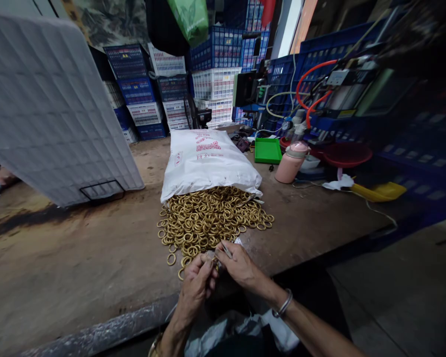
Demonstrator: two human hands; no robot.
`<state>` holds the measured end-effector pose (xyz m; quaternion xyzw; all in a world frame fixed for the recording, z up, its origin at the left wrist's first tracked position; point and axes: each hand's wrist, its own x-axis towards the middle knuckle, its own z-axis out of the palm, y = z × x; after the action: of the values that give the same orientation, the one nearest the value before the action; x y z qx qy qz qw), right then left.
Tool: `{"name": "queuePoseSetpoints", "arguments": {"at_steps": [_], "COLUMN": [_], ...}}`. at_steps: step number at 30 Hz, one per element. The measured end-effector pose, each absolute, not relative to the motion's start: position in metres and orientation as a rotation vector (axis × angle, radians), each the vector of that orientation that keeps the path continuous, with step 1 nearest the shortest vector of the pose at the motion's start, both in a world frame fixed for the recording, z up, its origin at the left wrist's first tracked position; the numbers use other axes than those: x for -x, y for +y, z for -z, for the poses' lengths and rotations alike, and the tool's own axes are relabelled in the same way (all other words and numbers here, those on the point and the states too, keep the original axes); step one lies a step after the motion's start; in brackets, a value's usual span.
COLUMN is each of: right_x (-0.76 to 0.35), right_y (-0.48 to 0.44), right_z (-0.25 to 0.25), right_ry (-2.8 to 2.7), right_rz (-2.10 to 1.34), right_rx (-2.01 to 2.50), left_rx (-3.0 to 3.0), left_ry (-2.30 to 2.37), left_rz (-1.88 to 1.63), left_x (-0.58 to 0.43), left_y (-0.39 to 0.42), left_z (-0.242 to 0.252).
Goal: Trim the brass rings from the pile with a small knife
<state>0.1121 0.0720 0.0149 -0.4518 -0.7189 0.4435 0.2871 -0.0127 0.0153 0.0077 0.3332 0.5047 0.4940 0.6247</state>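
A heap of gold-coloured rings (208, 218) spills from the mouth of a white woven sack (211, 158) onto the table. At the near edge of the heap, my left hand (198, 278) is closed in a pinch. A small gold-coloured piece shows between the two hands, but the fingers mostly hide it. My right hand (241, 265) is closed on a thin grey metal tool (226, 250), whose exact kind I cannot make out. Both hands' fingertips nearly meet, just above the table's front edge.
A pale ribbed panel (59, 109) stands on the left, with part of another person's hand (3, 176) behind it. To the right are a pink bottle (290, 162), a green tray (268, 150) and a yellow scoop (379, 192). Stacked crates (137, 91) line the back.
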Motion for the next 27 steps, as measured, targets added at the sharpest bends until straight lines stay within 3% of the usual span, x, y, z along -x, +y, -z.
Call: {"name": "queuePoseSetpoints", "arguments": {"at_steps": [14, 27], "right_x": [-0.115, -0.110], "right_y": [0.060, 0.055], "right_z": [-0.011, -0.031], "right_ry": [-2.364, -2.525], "right_rz": [-0.757, -0.698], "right_rx": [1.357, 1.451], "left_rx": [-0.745, -0.895], "left_ry": [1.140, 1.141], "left_rz": [-1.238, -1.305], "left_x": [0.010, 0.013], "left_y": [0.021, 0.019], "left_z": [-0.006, 0.011]}}
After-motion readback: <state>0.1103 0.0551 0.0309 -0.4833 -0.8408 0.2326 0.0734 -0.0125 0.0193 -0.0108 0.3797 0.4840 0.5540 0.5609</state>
